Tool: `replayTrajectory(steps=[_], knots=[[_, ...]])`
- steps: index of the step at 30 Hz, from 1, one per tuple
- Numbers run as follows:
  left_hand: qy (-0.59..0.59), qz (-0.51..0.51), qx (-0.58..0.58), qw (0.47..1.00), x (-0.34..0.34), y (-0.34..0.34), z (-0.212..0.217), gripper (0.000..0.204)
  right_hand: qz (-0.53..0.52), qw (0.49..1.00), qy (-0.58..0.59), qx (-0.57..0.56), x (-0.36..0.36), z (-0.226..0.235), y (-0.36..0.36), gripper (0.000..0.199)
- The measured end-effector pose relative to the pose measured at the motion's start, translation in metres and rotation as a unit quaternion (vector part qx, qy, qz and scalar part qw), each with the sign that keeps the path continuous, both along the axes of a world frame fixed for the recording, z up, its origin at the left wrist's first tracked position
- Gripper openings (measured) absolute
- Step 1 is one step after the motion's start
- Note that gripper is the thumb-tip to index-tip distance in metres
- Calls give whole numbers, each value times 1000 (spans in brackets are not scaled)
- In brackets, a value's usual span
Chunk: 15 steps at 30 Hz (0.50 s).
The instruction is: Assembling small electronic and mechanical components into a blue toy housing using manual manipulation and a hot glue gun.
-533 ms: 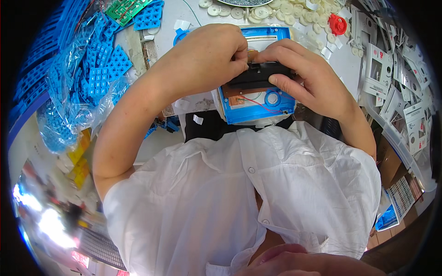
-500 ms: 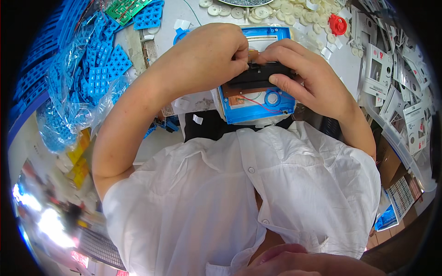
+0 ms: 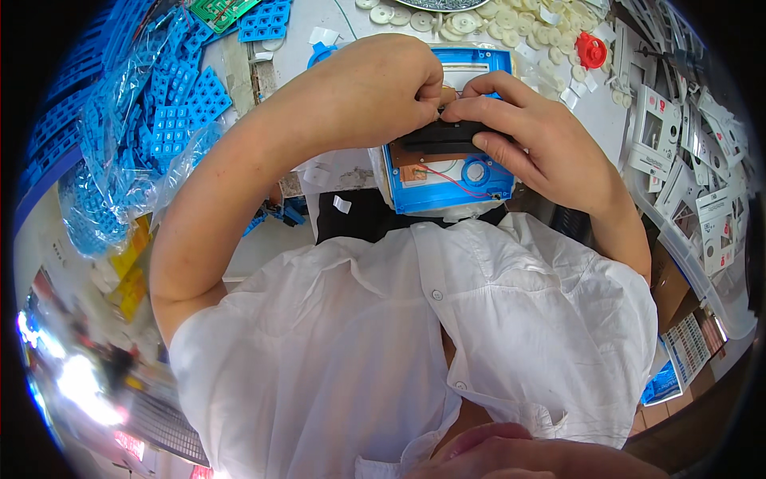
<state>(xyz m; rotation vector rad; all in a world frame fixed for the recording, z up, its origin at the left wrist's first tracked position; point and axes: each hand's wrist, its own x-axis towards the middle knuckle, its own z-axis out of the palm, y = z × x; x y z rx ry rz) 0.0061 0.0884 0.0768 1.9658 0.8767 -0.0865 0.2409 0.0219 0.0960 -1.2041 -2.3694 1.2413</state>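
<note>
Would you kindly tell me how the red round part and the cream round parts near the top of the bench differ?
The red round part is bright red, while the cream round parts are pale off-white. The red round part lies alone at the right edge of the heap, whereas the cream round parts are many, spread and overlapping along the top of the white bench. Both kinds are small discs, lying loose beyond the hands.

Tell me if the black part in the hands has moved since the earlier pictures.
No. The black part lies across the same spot on the blue case, above its round opening, pinched by the left hand and right hand.
</note>
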Motion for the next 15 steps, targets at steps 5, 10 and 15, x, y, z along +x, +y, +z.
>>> replayTrajectory(steps=[5,10,15], knots=[[-25,-2,-21,999,-3,1,-5,12,0,1000,-1,4,1,1,1,30],[-31,-6,27,999,0,-1,-3,16,1,1000,16,1,4,-4,1,30],[-36,3,94,995,3,-9,-6,16,12,999,34,0,6,-7,4,31]])
